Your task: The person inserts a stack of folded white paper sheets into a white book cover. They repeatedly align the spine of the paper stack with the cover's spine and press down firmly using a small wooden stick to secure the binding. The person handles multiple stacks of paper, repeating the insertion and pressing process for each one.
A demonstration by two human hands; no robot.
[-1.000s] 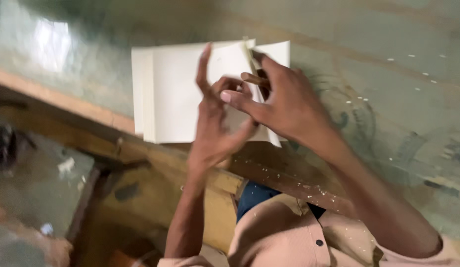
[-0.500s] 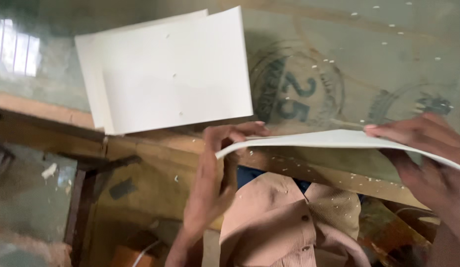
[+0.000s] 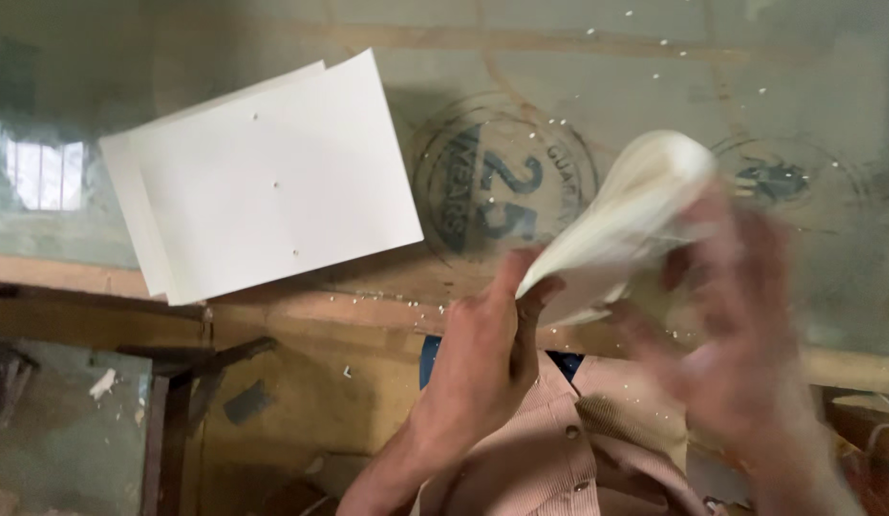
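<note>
Both hands hold one curled sheet of white paper (image 3: 624,212) up off the table, in front of the person's chest. The left hand (image 3: 482,344) pinches the sheet's lower left corner, with the thumb against the near face and the other fingers behind it, so the paper rises up and to the right from that grip. The right hand (image 3: 740,325) is badly blurred; it seems to be closed around the sheet's right edge, but I cannot tell how its fingers sit or whether they truly clamp the paper. The sheet's long axis runs on a slant from the left hand's fingertips at lower left up to a rounded bulge at upper right, and the left hand is the one whose hold shows clearly. Well apart to the left, a stack of white sheets (image 3: 272,182) lies flat on the glass-topped table (image 3: 578,57), turned slightly askew, with its near edge just over the wooden rim (image 3: 368,311). A round printed stamp (image 3: 502,182) shows through the glass between the stack and the held sheet. Small white flecks dot the glass. The sheet's far side and its right edge are hidden by motion blur, and the right forearm runs out of the picture at the bottom.
</note>
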